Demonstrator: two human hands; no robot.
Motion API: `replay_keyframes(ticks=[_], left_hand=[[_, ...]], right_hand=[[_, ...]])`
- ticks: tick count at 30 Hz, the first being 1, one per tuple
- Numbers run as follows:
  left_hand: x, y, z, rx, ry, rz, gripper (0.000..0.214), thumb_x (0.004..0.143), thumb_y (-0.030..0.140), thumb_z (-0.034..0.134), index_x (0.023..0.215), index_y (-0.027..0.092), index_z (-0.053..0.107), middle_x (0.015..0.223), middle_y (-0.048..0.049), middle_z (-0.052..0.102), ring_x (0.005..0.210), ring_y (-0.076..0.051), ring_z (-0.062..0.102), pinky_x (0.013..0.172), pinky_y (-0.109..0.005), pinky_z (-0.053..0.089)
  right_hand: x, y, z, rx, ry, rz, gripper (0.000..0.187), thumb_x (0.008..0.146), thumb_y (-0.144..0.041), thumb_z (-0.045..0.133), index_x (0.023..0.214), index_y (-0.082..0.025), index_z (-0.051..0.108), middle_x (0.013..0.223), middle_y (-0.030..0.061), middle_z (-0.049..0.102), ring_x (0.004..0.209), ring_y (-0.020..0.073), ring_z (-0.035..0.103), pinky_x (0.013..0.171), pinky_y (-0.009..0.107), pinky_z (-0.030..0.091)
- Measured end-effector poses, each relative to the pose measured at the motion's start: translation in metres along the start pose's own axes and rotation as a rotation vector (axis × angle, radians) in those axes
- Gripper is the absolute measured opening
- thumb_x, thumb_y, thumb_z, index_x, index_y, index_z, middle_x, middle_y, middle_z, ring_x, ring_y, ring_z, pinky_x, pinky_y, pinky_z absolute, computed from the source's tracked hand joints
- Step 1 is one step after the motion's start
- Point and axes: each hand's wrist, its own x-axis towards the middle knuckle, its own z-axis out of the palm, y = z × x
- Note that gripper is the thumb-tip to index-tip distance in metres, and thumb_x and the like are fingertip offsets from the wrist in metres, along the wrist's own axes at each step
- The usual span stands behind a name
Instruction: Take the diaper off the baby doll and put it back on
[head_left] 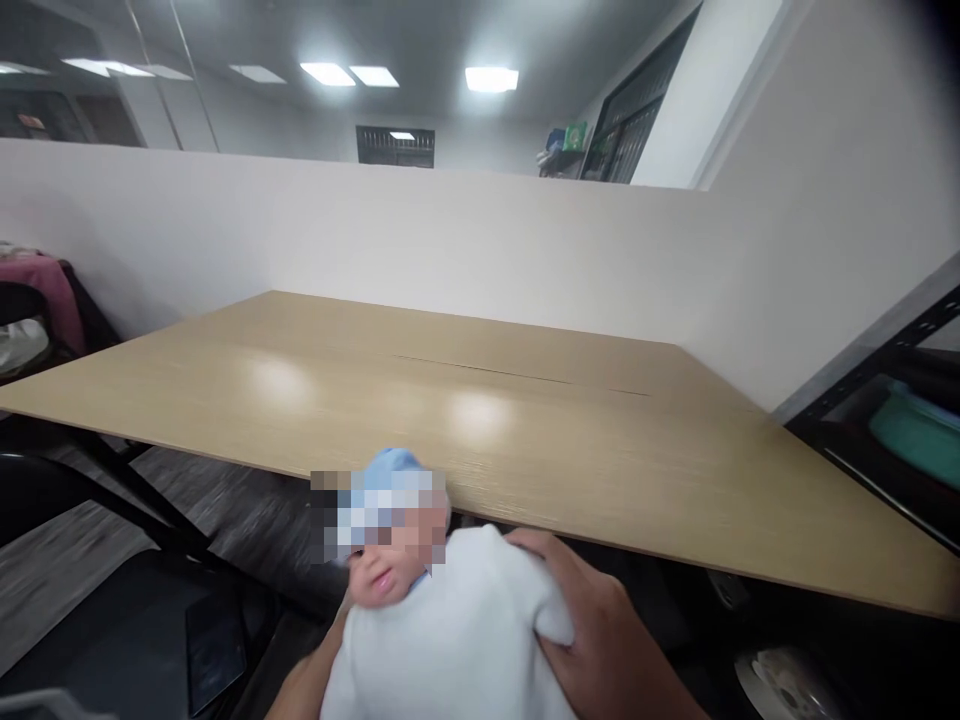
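A baby doll [442, 620] in a white garment and a light blue cap is held upright at the bottom of the view, just in front of the wooden table's near edge. My right hand [600, 640] is wrapped round the doll's right side, fingers pressed into the white cloth. My left hand [307, 680] supports the doll from below on the left; only part of it shows and its fingers are hidden behind the doll.
A wide light wooden table [525, 420] stands ahead against a white partition wall [450, 240]. A black shelf rack with a teal tub [915, 430] is at the right. Dark chairs [45, 500] and a pink cloth [45, 290] are at the left.
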Motion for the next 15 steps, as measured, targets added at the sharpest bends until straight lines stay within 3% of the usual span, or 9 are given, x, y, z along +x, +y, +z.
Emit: replay_keyframes(ticks=[3, 6, 11, 15], left_hand=[[0.034, 0.01, -0.007, 0.016, -0.038, 0.002, 0.053, 0.086, 0.047, 0.073, 0.136, 0.033, 0.065, 0.115, -0.0054, 0.081, 0.104, -0.036, 0.078, 0.086, -0.049, 0.065], [0.083, 0.025, -0.018, 0.056, -0.104, 0.0, 0.04, 0.083, 0.029, 0.068, 0.122, 0.029, 0.067, 0.113, -0.0025, 0.081, 0.099, -0.029, 0.077, 0.087, -0.039, 0.059], [0.16, 0.04, -0.031, 0.147, -0.09, 0.005, 0.049, 0.08, 0.029, 0.072, 0.128, 0.026, 0.063, 0.112, -0.0049, 0.082, 0.102, -0.032, 0.077, 0.078, -0.033, 0.049], [0.184, 0.033, -0.034, 0.33, -0.124, 0.038, 0.05, 0.083, 0.037, 0.074, 0.13, 0.025, 0.062, 0.108, -0.0059, 0.082, 0.099, -0.035, 0.077, 0.077, -0.035, 0.046]], right_hand=[[0.009, 0.014, -0.02, -0.069, 0.069, 0.114, 0.049, 0.083, -0.024, 0.058, 0.131, -0.032, 0.062, 0.128, 0.0068, 0.078, 0.111, 0.0308, 0.076, 0.09, 0.039, 0.058], [0.024, 0.034, -0.035, -0.127, 0.096, 0.202, 0.036, 0.088, -0.031, 0.058, 0.123, -0.031, 0.064, 0.116, 0.0064, 0.08, 0.102, 0.0303, 0.077, 0.082, 0.037, 0.056], [0.045, 0.075, -0.045, -0.249, 0.132, 0.314, 0.031, 0.092, -0.038, 0.059, 0.121, -0.029, 0.066, 0.111, 0.0073, 0.08, 0.096, 0.0303, 0.075, 0.075, 0.036, 0.052], [0.043, 0.105, -0.045, -0.248, 0.167, 0.287, 0.03, 0.093, -0.043, 0.059, 0.116, -0.028, 0.07, 0.116, 0.0078, 0.079, 0.104, 0.0308, 0.075, 0.082, 0.039, 0.056]])
